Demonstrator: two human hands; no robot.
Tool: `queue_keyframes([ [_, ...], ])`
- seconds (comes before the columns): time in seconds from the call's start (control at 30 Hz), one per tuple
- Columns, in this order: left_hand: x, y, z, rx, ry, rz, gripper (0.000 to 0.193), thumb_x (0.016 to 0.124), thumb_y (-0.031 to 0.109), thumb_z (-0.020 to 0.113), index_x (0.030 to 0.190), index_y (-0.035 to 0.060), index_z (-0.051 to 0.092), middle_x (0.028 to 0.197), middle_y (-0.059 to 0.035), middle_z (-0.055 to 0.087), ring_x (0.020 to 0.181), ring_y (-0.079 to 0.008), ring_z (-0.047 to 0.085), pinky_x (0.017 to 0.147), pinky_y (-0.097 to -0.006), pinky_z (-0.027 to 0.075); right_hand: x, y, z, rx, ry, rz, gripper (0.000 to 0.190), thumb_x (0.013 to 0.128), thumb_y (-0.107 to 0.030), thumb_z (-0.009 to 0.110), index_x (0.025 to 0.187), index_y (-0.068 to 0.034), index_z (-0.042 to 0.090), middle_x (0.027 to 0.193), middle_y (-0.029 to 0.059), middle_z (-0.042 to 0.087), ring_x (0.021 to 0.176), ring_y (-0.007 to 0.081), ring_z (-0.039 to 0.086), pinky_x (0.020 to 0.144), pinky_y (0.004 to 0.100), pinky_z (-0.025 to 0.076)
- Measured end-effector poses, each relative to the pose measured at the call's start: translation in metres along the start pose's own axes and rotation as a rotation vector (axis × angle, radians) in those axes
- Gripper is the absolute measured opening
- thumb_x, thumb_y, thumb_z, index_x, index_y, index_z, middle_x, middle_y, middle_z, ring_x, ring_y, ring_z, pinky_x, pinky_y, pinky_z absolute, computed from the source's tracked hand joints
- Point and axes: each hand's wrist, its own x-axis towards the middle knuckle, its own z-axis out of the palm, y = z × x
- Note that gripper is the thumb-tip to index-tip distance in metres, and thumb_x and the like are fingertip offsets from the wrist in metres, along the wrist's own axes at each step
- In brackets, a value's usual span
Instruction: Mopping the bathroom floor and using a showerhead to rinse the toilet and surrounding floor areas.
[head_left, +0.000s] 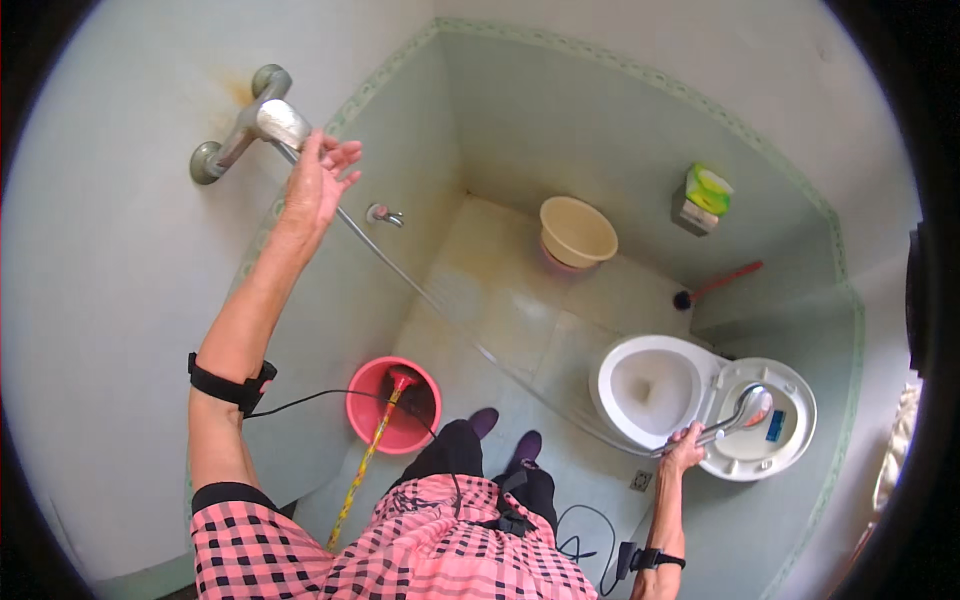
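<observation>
At the upper left, my left hand (316, 178) is raised to the lever handle (283, 124) of a wall-mounted mixer tap (238, 140). Its fingers are spread, and its thumb side is at the lever's end; whether they press on it cannot be told. My right hand (682, 448) grips the handle of a chrome shower head (752, 406) over the raised lid of a white toilet (616, 401). A metal shower hose (480, 349) stretches from below the mixer tap down to the shower head.
A pink bucket (360, 420) holds a mop with a yellow patterned handle (366, 466). Farther off are a beige basin (576, 231), a small wall tap (386, 215), a red-handled toilet brush (724, 281) and a tissue holder (694, 214). Black cables (609, 525) hang near my body.
</observation>
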Motion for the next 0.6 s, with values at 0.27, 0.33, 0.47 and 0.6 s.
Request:
queue_keyframes([
  [0.27, 0.017, -0.013, 0.014, -0.114, -0.103, -0.111, 0.028, 0.089, 0.036, 0.053, 0.1, 0.0103, 0.052, 0.106, -0.0153, 0.058, 0.103, -0.027, 0.054, 0.087, -0.0443, 0.041, 0.047, 0.032, -0.045, -0.174, 0.119, -0.009, 0.022, 0.082, -0.028, 0.062, 0.091, -0.009, 0.057, 0.063, -0.0009, 0.049, 0.047, 0.009, 0.045, 0.038, 0.0234, 0.036],
  [0.33, 0.02, -0.012, -0.007, 0.071, -0.211, 0.013, 0.033, 0.092, 0.033, 0.048, 0.11, 0.0054, 0.049, 0.114, -0.0181, 0.053, 0.108, -0.0274, 0.049, 0.092, -0.0455, 0.04, 0.022, 0.007, -0.006, -0.092, 0.218, -0.07, 0.016, 0.082, -0.015, 0.062, 0.09, -0.004, 0.055, 0.073, -0.0001, 0.052, 0.053, 0.0088, 0.047, 0.045, 0.0238, 0.041],
  [0.47, -0.012, -0.04, 0.0, 0.136, -0.017, -0.135, 0.061, 0.092, 0.04, 0.046, 0.137, 0.0036, 0.027, 0.129, -0.0231, 0.044, 0.125, -0.0283, 0.039, 0.104, -0.0398, 0.032, 0.014, -0.012, 0.023, -0.084, 0.176, -0.122, 0.013, 0.082, -0.016, 0.062, 0.089, -0.006, 0.055, 0.066, -0.0025, 0.05, 0.05, 0.0076, 0.047, 0.044, 0.0226, 0.039],
  [0.6, -0.058, -0.149, -0.015, 0.391, -0.346, -0.317, 0.051, 0.088, 0.04, 0.054, 0.125, 0.0057, 0.045, 0.105, -0.0108, 0.062, 0.098, -0.0205, 0.057, 0.089, -0.0357, 0.043, 0.028, -0.026, 0.005, 0.056, 0.173, -0.106, 0.013, 0.082, -0.01, 0.062, 0.091, -0.006, 0.054, 0.07, -0.001, 0.051, 0.052, 0.0083, 0.047, 0.045, 0.0236, 0.04],
])
